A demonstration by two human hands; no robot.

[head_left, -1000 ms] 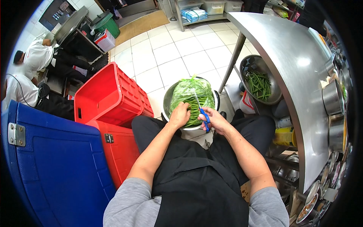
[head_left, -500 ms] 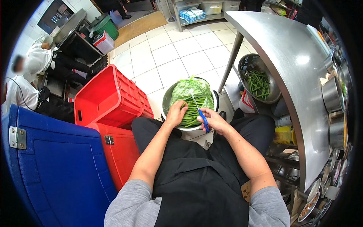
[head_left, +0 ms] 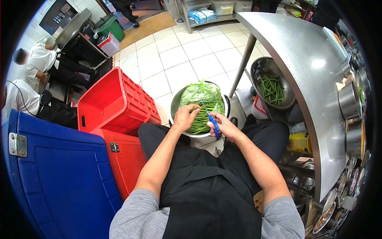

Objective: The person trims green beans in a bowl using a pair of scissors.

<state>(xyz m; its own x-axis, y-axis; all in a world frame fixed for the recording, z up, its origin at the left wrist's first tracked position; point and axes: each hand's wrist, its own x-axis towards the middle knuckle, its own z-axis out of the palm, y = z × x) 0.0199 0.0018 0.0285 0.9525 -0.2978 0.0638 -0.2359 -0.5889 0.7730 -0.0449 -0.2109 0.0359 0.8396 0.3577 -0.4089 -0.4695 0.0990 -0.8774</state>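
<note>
Your right hand (head_left: 223,126) grips blue-handled scissors (head_left: 212,120), blades pointing away from you. Your left hand (head_left: 186,118) curls over the green beans (head_left: 199,127) — whether it pinches any, I can't tell. Beneath both hands, the beans lie in a colander (head_left: 175,104), a plastic bag (head_left: 201,93) just beyond.

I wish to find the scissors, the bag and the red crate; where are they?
Scissors (head_left: 211,118): head view, on the blue handle.
Bag (head_left: 196,95): head view, on its green plastic.
Red crate (head_left: 133,97): head view, on its outer wall.
</note>
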